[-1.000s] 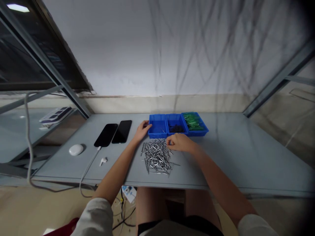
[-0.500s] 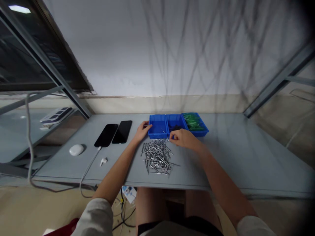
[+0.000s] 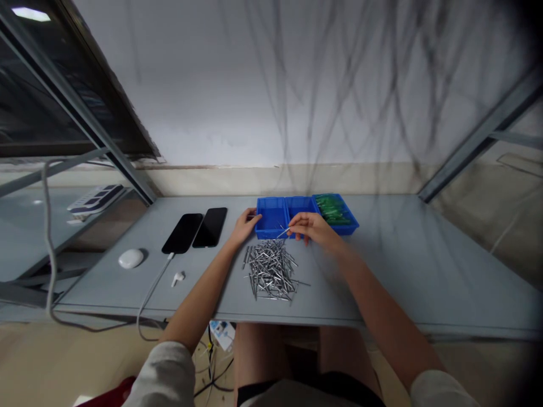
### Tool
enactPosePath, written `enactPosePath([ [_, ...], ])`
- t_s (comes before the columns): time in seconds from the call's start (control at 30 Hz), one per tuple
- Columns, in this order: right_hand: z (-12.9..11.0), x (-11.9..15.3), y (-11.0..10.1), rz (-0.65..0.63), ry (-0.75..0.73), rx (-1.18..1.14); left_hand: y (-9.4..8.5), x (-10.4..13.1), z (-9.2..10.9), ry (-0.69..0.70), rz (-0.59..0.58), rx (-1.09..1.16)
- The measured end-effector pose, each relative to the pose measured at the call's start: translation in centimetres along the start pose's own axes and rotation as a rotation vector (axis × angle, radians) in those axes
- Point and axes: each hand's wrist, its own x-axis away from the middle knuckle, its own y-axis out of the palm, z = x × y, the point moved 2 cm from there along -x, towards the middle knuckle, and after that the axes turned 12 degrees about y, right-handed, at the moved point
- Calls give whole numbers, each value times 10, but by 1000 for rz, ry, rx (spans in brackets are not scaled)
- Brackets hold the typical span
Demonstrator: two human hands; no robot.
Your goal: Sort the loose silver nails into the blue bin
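My right hand [image 3: 311,227] pinches a thin silver rivet [image 3: 283,232] between thumb and fingertips, its tip pointing left over the front right corner of the left blue bin [image 3: 271,210]. My left hand [image 3: 245,226] is closed on that bin's left wall, the thumb at the rim; a small silver piece [image 3: 251,216] shows by its fingers. One or two rivets seem to lie in the bin's front right part. Just in front of the bins, a loose pile of silver rivets [image 3: 271,271] spreads over the grey table.
A middle blue bin [image 3: 300,204], partly hidden by my right hand, adjoins a right bin [image 3: 350,227] with green packets [image 3: 333,209]. At left lie two black phones [image 3: 182,233] [image 3: 210,227], a white cable [image 3: 155,282], an earbud [image 3: 178,277] and a white case [image 3: 131,258].
My right hand has risen slightly from the pile's back edge toward the left bin's front corner, and the rivet in its fingers now shows clearly. My left hand stays on the bin.
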Motion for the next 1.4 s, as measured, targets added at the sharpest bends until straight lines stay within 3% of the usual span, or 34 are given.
enactPosePath([
  [0.2,4,-7,4,38,18,-292,0,1,2,-20,0,11],
  [0.4,10,-12,5,59,28,-380,1,0,3,-20,1,7],
  [0.97,21,-15,16,156,-123,133,1,-1,-6,15,-11,14],
  [1.13,17,-12,12,78,-96,235,1,-1,-7,18,-9,8],
  [1.4,24,-2,-2,-264,-15,614,0,-1,-7,13,-6,5],
])
